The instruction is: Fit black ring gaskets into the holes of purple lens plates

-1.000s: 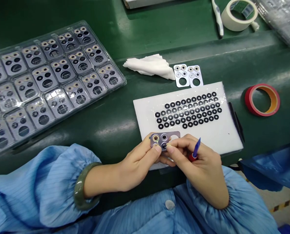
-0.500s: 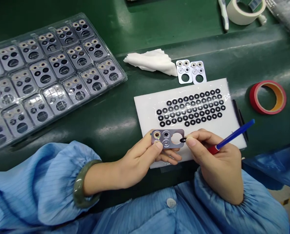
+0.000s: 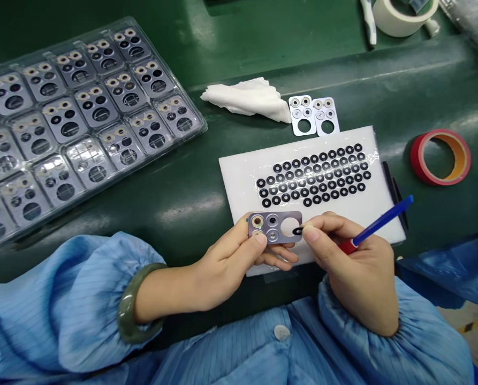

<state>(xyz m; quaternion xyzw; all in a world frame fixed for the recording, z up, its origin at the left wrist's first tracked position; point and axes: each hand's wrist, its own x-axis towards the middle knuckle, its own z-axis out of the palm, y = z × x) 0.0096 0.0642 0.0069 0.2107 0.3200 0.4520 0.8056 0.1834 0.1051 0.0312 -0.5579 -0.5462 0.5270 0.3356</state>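
Observation:
My left hand (image 3: 222, 267) is closed on one end of a grey metal camera lens plate (image 3: 279, 239), with the thumb on its face and the fingers behind. The plate has small ringed holes and one large round opening. My right hand (image 3: 355, 262) pinches a small black ring (image 3: 297, 232) between thumb and forefinger, over the edge of that opening. I cannot tell whether ring and plate touch. A blue pen-like tool (image 3: 385, 219) with a red grip is tucked in the same hand, its tip hidden. Beneath the hands lies a white foam board (image 3: 239, 176) bearing rows of black rings (image 3: 323, 187).
At the left, a clear plastic tray (image 3: 200, 128) holds many similar plates. Two plates (image 3: 304, 115) lie beside a crumpled white cloth (image 3: 247, 101) behind the board. Red tape (image 3: 419, 158) is at the right, white tape (image 3: 387, 21) at the back, near a white pen (image 3: 369, 24).
My right hand has moved slightly left, bringing the black ring further over the plate's large opening. The left hand keeps its hold, and the whole view has shifted a little.

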